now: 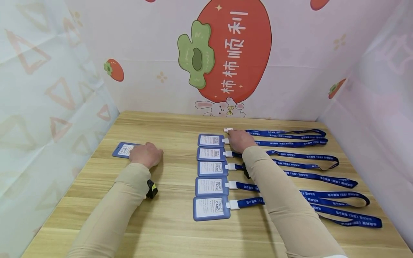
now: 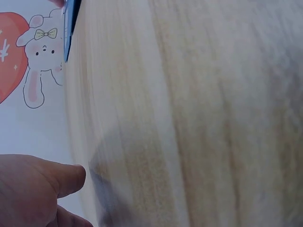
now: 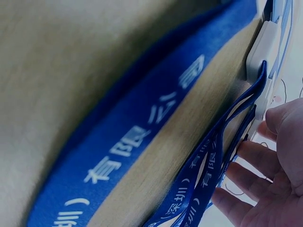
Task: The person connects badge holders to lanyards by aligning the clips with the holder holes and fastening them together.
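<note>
At the table's left, a blue badge holder (image 1: 122, 149) lies with its right end hidden under my left hand (image 1: 145, 154). The left thumb (image 2: 71, 178) points down at the tabletop, apart from the holder. My right hand (image 1: 240, 141) reaches to the back of the table, where it pinches the farthest blue lanyard (image 1: 284, 133) close behind its white clip (image 1: 228, 130). The right wrist view has the thumb and index fingertips together beside the clips, other fingers (image 3: 253, 158) loosely spread next to the straps.
A column of several blue badge holders (image 1: 211, 186), each clipped to a lanyard, lies mid-table. Their blue straps (image 1: 342, 211) stretch to the right, partly under my right forearm. A printed cloth wall (image 1: 155, 93) stands behind the wooden table (image 1: 167, 236).
</note>
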A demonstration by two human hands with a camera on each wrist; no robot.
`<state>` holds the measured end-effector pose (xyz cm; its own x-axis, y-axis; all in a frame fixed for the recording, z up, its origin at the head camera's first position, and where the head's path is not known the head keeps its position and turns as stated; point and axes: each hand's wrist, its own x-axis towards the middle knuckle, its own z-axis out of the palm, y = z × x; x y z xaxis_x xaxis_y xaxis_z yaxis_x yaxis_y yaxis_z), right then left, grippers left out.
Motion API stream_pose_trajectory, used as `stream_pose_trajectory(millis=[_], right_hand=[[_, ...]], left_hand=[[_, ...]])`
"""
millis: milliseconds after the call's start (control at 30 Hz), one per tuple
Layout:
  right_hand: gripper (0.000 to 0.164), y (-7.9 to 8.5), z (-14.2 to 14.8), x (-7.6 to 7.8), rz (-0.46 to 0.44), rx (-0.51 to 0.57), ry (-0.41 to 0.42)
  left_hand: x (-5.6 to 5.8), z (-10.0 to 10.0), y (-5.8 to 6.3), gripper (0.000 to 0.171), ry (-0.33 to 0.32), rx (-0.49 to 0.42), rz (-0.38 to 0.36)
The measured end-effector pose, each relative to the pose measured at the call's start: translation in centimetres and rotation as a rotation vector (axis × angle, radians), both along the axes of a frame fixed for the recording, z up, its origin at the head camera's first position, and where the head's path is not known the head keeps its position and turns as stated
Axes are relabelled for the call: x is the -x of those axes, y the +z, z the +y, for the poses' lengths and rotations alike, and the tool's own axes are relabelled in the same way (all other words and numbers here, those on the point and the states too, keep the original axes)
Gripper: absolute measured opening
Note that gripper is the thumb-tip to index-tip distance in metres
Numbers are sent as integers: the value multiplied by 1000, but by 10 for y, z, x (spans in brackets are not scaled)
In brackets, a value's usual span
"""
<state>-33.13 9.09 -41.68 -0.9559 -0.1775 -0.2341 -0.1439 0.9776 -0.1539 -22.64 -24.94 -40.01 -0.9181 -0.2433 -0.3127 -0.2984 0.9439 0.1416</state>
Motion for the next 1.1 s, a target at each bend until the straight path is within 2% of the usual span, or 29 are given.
stream_pose_trajectory(millis=[300, 533, 800, 1100], right_hand=[[48, -2, 0, 1, 0, -12, 0], [48, -3, 0, 0, 12, -14, 4], [48, -4, 0, 0, 32, -27, 23], [48, -5, 1, 1, 31, -46, 41]], left_hand=[[0, 1, -4, 73, 8, -33, 27], [-2, 5, 1, 71, -7, -47, 37], [-2, 7, 1, 68, -42, -31, 53], [-1, 11, 0, 70, -46, -48, 51]])
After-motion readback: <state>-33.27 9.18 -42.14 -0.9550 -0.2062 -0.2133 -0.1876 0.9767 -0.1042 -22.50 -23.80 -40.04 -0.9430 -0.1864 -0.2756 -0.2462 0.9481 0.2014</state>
